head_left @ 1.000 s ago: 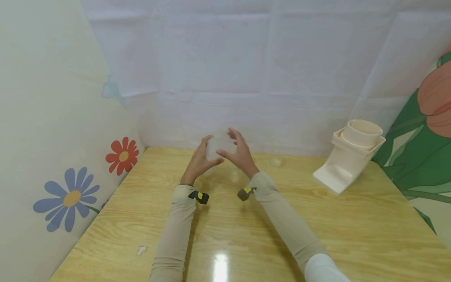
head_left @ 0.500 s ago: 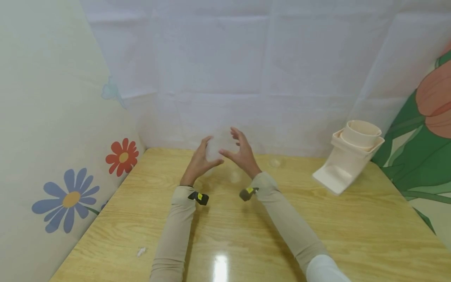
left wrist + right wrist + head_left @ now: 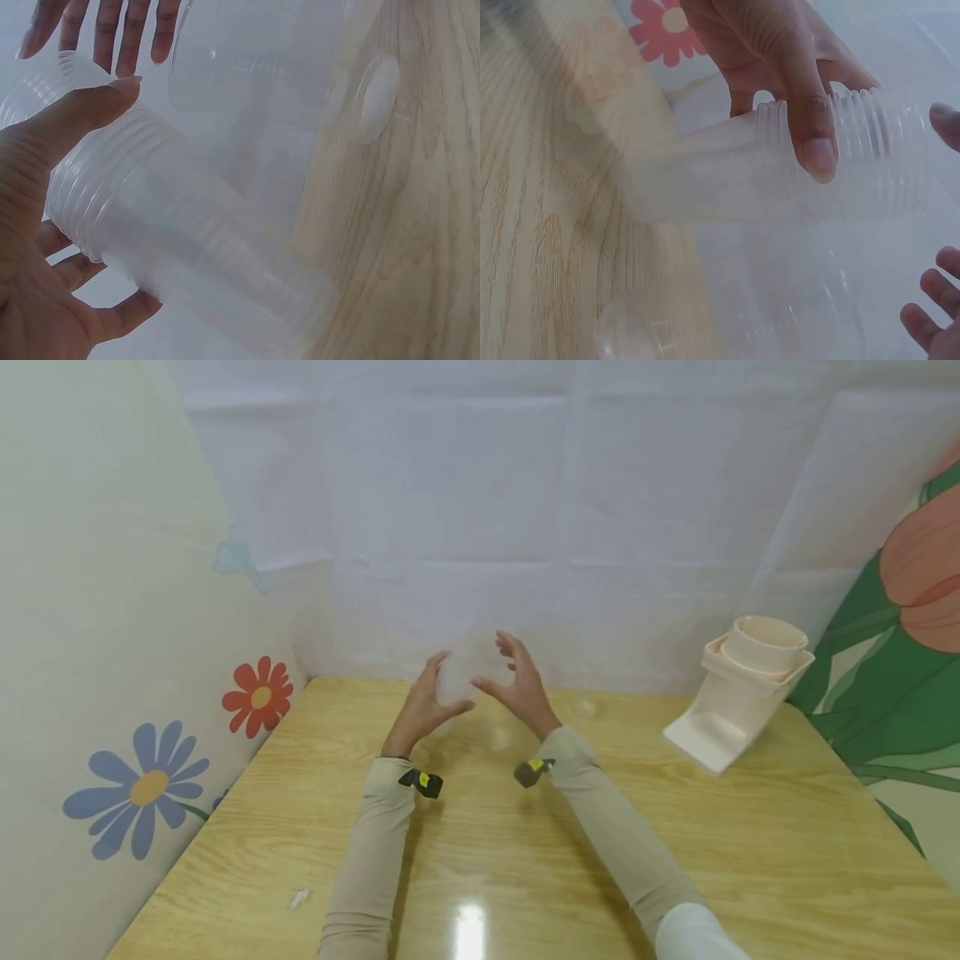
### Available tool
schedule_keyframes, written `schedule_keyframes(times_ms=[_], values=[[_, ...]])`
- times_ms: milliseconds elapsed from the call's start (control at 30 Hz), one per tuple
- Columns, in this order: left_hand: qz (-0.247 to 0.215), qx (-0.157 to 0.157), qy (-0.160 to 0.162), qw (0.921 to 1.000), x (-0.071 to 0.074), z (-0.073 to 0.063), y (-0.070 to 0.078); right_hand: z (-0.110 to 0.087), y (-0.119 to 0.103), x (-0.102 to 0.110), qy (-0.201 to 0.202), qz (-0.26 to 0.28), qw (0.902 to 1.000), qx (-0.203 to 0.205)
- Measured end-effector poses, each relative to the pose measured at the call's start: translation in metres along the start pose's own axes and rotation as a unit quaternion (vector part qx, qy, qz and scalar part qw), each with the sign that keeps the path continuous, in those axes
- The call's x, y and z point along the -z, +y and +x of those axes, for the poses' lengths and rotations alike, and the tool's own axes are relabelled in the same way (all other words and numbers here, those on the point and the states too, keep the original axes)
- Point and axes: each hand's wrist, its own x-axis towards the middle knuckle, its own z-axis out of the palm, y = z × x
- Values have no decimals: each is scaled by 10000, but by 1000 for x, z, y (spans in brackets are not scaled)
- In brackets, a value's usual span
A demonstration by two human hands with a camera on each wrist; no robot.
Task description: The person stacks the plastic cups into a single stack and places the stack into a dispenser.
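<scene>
One tapered stack of clear, ridge-rimmed plastic cups (image 3: 202, 217) tilts in the left hand's (image 3: 422, 712) curled grip over the wood-grained table (image 3: 465, 827), while the right hand (image 3: 522, 689), fingers parted wide near the rims, has drawn slightly farther off than a second ago, before a creased white cloth (image 3: 450, 485).

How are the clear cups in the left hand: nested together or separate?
Nested: the clear cups form one stack in the left hand, their rims bunched closely together.
</scene>
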Motion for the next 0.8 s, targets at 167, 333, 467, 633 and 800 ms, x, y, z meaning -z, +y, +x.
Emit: schedule_keyframes(times_ms=[167,333,467,633,800], values=[[9,-13,11,10000,0,1,0,1,7,2,14,21,10000,72],[7,54,-28,10000,0,-1,1,-1,8,4,16,90,9999,72],[40,90,-51,9999,0,-1,1,-1,11,6,47,103,9999,97],[44,78,-32,10000,-1,-1,2,-2,15,9,97,100,9998,171],[26,42,-15,10000,-2,0,1,-2,16,11,136,116,9997,177]])
